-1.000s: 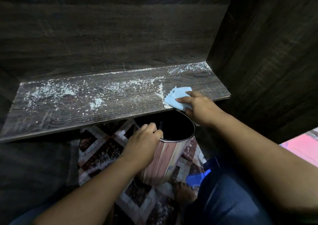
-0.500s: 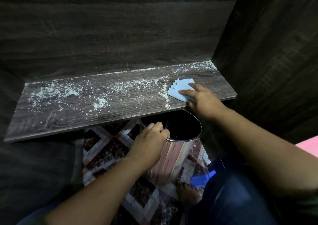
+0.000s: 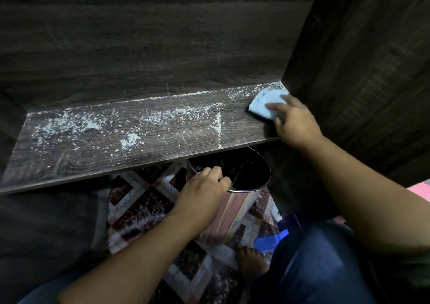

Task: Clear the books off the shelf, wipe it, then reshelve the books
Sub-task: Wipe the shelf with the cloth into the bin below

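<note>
cloth (image 3: 265, 104) lies in the back right corner of the shelf (image 3: 93, 154) under the flat fingers of the right hand (image 3: 295, 124), probably to drag the crumbs (image 3: 132, 138) forward. left hand (image 3: 202, 192) grips the bin (image 3: 239, 208) rim just under the shelf edge, seemingly to catch them; no books show.

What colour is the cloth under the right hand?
Light blue. The cloth shows best in the head view, pressed under the right hand.

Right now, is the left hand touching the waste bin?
Touching. The head view shows the left hand with fingers curled over the metal rim of the waste bin, gripping it.
</note>
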### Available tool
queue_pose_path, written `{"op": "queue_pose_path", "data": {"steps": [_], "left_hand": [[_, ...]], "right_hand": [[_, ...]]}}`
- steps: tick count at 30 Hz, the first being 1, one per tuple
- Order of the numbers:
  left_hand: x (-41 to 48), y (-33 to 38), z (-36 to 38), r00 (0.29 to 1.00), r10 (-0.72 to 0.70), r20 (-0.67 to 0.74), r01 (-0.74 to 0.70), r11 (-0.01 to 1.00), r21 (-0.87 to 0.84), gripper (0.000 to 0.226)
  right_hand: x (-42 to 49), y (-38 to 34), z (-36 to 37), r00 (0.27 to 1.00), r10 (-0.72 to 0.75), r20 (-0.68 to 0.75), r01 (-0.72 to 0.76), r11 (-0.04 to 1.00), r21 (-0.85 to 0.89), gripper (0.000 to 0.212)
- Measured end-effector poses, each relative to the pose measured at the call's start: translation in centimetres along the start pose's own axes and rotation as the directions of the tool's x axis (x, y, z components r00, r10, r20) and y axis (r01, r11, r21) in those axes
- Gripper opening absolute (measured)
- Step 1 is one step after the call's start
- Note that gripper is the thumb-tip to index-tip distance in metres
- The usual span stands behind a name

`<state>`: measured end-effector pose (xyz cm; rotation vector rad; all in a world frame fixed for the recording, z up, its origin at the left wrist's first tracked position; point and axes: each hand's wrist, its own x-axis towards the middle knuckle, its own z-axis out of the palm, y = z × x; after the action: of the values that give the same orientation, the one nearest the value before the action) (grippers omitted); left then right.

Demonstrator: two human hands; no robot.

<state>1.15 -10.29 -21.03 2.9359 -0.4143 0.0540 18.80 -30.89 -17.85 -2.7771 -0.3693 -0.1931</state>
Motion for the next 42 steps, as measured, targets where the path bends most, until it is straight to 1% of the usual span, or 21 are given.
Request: {"op": "queue_pose_path", "data": {"steps": [2,3,5,7,9,11,13,15,18,20,22,23,25,26,27,29,31,35,38,42], "left_hand": [[0.1,0.7,-0.3,0.999,0.031,0.025,-0.032,0.999,0.025,0.042],[0.1,0.8,-0.2,0.999,0.041,0.029,-0.041,0.999,0.031,0.043],[0.2,0.8,-0.1,0.997,0.076,-0.015,-0.075,0.997,0.025,0.038],[0.4,0.4,0.6,0.996,0.078,-0.032,-0.078,0.997,-0.001,0.028],[0.6,-0.2,1.5,0.998,0.059,-0.018,-0.059,0.998,0.001,0.032],[0.7,-0.3,1.7,0.999,0.049,-0.018,-0.049,0.999,0.004,0.036],[0.8,-0.2,2.0,0.998,0.044,-0.034,-0.044,0.999,0.000,0.039],[0.9,-0.1,2.1,0.998,0.044,-0.046,-0.044,0.999,-0.006,0.040],[0.8,0.2,2.3,0.997,0.054,-0.051,-0.053,0.999,0.010,0.039],[0.8,0.2,2.5,0.998,0.049,-0.046,-0.048,0.999,0.019,0.038],[0.9,0.1,2.6,0.998,0.039,-0.046,-0.038,0.999,0.014,0.038],[1.0,0.0,2.6,0.998,0.034,-0.045,-0.034,0.999,0.010,0.039],[1.0,0.0,2.7,0.998,0.029,-0.047,-0.029,1.000,0.001,0.040],[1.0,0.0,2.7,0.998,0.028,-0.052,-0.029,1.000,-0.002,0.040],[0.9,0.0,2.7,0.998,0.029,-0.056,-0.030,1.000,-0.003,0.040],[0.8,-0.2,2.8,0.998,0.032,-0.063,-0.033,0.999,-0.004,0.039],[0.8,-0.4,2.8,0.997,0.034,-0.069,-0.034,0.999,-0.003,0.039],[0.7,-0.5,2.7,0.996,0.037,-0.084,-0.037,0.999,0.005,0.038],[0.6,-0.6,2.7,0.996,0.027,-0.079,-0.028,1.000,-0.004,0.039],[0.5,-0.8,2.6,0.997,0.017,-0.074,-0.018,1.000,-0.004,0.040]], "right_hand": [[1.7,1.5,0.5,0.990,0.138,-0.036,-0.140,0.989,-0.056,0.044],[2.5,2.1,0.9,0.985,0.172,-0.027,-0.174,0.980,-0.095,0.044],[3.8,2.6,1.9,0.983,0.183,0.022,-0.177,0.969,-0.173,0.047],[4.8,2.1,3.0,0.973,0.218,0.072,-0.202,0.961,-0.189,0.051],[5.4,1.4,3.5,0.965,0.249,0.086,-0.231,0.957,-0.177,0.051],[5.2,0.7,3.8,0.976,0.202,0.078,-0.185,0.964,-0.189,0.049],[4.0,0.2,4.1,0.993,0.093,0.075,-0.078,0.980,-0.184,0.049],[2.4,-0.3,4.4,0.996,-0.026,0.085,0.037,0.990,-0.135,0.049],[0.3,-0.7,4.5,0.972,-0.212,0.100,0.222,0.969,-0.107,0.049],[-0.1,-0.7,4.2,0.952,-0.284,0.116,0.294,0.953,-0.078,0.049],[0.5,-0.6,3.7,0.964,-0.254,0.077,0.252,0.967,0.034,0.048],[1.2,-0.5,3.6,0.978,-0.208,0.019,0.206,0.975,0.080,0.048],[2.9,-0.3,3.6,0.990,-0.099,-0.100,0.107,0.991,0.081,0.050],[3.7,-0.3,3.6,0.992,-0.050,-0.116,0.058,0.996,0.064,0.051],[4.4,-0.3,3.8,0.996,-0.007,-0.093,0.011,0.999,0.046,0.051],[5.7,-0.5,4.5,0.997,0.071,0.006,-0.071,0.997,0.008,0.051],[6.7,-0.9,5.0,0.993,0.106,0.049,-0.105,0.994,-0.026,0.050],[7.8,-1.7,5.1,0.995,0.027,0.101,-0.019,0.997,-0.070,0.049],[7.3,-1.2,5.2,0.992,-0.066,0.106,0.069,0.997,-0.022,0.046],[4.0,-1.1,4.9,0.982,-0.164,0.090,0.161,0.986,0.033,0.045]]}}
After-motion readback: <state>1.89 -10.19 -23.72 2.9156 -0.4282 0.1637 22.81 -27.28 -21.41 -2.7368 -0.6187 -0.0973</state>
